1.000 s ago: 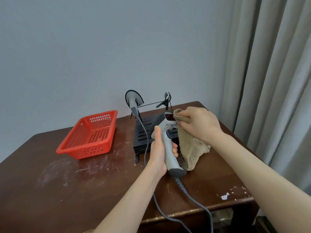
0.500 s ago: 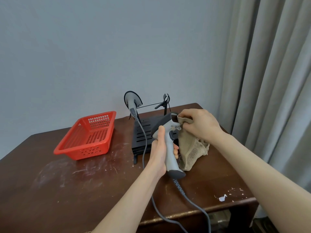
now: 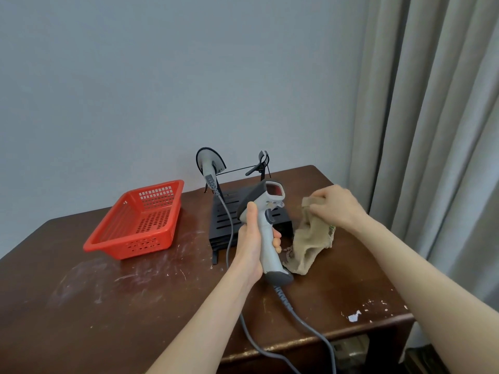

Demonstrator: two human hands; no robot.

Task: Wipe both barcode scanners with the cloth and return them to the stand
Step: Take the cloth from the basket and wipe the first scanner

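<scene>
The left hand [image 3: 249,244] curls round the handle of the grey scanner [image 3: 271,194], held upright; at its 3 o'clock, not touching, the right hand [image 3: 337,206] pinches the cloth [image 3: 310,240] by its top edge; the second scanner [image 3: 209,164] hangs on the stand [image 3: 224,222] at 11 o'clock.

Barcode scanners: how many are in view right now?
2. The gripped scanner is in the left hand, in front of the stand; the hanging scanner is on the stand's left end. None appears hidden.
</scene>
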